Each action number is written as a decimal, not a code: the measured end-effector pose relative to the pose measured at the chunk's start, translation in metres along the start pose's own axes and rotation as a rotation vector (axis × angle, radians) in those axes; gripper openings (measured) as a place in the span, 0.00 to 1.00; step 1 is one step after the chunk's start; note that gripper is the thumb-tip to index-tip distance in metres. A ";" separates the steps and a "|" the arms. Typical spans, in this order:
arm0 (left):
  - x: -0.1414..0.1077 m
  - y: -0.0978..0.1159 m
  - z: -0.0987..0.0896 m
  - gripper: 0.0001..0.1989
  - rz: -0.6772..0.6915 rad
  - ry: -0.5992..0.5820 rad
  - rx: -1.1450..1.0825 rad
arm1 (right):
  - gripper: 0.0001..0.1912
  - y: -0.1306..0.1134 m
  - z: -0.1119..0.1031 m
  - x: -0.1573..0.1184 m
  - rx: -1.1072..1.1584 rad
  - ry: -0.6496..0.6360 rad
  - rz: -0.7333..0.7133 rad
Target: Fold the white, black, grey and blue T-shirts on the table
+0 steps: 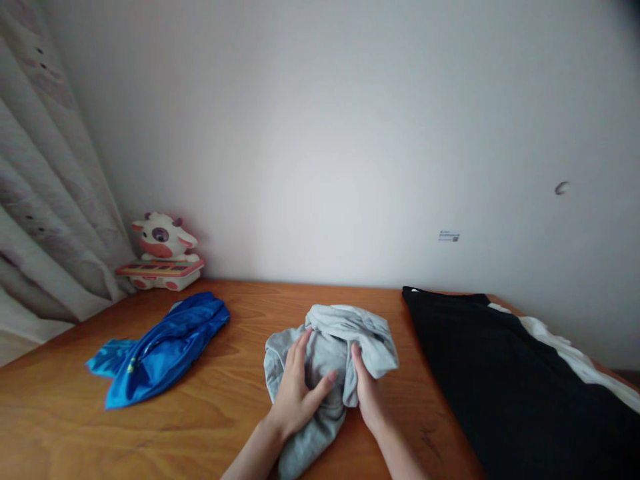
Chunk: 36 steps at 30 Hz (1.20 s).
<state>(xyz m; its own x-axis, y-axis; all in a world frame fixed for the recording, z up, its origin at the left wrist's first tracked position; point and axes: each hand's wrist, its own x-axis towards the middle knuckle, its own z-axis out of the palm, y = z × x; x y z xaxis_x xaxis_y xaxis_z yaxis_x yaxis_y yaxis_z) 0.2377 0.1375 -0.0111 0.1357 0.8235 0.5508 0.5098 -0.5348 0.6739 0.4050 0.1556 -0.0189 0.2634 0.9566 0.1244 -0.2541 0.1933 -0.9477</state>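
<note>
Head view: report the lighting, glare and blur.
In the head view, the wall is brightest mid-frame, dimmer toward the corners; the blue garment carries a sheen; the grey cloth shows soft shading in its folds; print on the label is too soft to read.

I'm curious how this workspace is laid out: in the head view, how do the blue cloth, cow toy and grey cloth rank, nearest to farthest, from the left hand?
1. Grey cloth, touching the left hand.
2. Blue cloth, off to its left on the wooden surface.
3. Cow toy, back left, near the wall.
</note>
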 end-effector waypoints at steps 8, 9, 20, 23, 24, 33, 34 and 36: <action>0.008 0.001 -0.012 0.34 -0.084 -0.091 -0.055 | 0.21 -0.012 0.002 -0.006 0.377 -0.088 0.238; 0.008 0.002 -0.013 0.30 -0.074 -0.089 -0.057 | 0.19 -0.009 0.000 -0.004 0.368 -0.085 0.252; 0.013 -0.005 -0.009 0.17 -0.180 0.174 -0.121 | 0.23 -0.006 -0.014 0.017 0.297 0.042 0.012; 0.016 -0.006 -0.014 0.17 -0.207 0.265 -0.118 | 0.25 -0.009 -0.017 0.022 0.321 0.083 -0.064; 0.017 -0.006 -0.016 0.17 -0.210 0.286 -0.115 | 0.25 -0.009 -0.018 0.023 0.317 0.105 -0.085; 0.020 0.000 -0.021 0.18 -0.255 0.143 -0.107 | 0.29 -0.002 -0.015 0.023 0.148 0.104 0.081; 0.019 0.001 -0.020 0.18 -0.251 0.116 -0.112 | 0.29 -0.002 -0.014 0.021 0.088 0.096 0.086; 0.017 0.002 -0.018 0.18 -0.238 0.081 -0.117 | 0.28 -0.005 -0.010 0.013 -0.024 0.030 0.066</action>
<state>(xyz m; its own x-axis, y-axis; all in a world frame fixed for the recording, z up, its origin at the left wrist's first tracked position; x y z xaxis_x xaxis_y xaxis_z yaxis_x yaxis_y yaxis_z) 0.2263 0.1467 0.0082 -0.0467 0.9133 0.4046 0.4170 -0.3503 0.8387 0.4185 0.1650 -0.0157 0.2752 0.9599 0.0533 -0.2497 0.1249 -0.9602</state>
